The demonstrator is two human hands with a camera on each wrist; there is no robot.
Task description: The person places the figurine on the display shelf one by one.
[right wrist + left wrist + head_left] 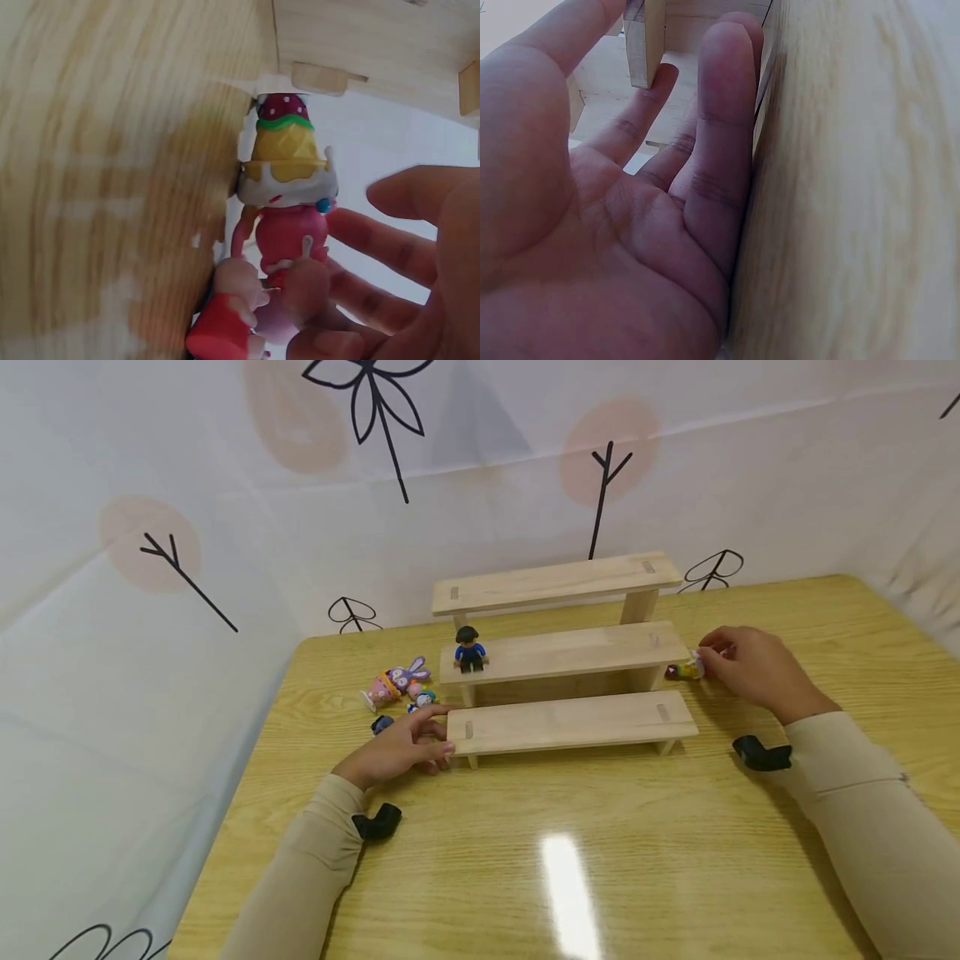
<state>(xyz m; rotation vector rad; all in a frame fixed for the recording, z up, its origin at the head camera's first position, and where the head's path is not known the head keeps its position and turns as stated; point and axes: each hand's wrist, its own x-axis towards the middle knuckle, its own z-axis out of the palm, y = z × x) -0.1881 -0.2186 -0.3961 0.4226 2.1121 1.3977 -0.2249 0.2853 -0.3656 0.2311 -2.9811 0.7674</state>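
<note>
My left hand (pixel 401 745) holds the left end of the lowest shelf (pixel 570 724) of a three-tier wooden stand, thumb at the front edge and index finger at the back. Its other fingers stretch beneath, along the tabletop. To the right of the stand, my right hand (pixel 757 668) reaches down to a toy figure with a yellow waffle cone (pixel 285 146), white icing and a pink body, lying on the table. Thumb and index finger are spread apart beside it. A small red-dressed figure (pixel 221 326) lies close by, under the fingertips.
On the middle shelf (pixel 570 652) sits a toy figure in blue (pixel 470 652). Left of the stand lie a purple rabbit figure (pixel 408 677) and several small toys. The top shelf (pixel 555 583) stands near the patterned cloth (pixel 510 510) behind the table (pixel 450 868).
</note>
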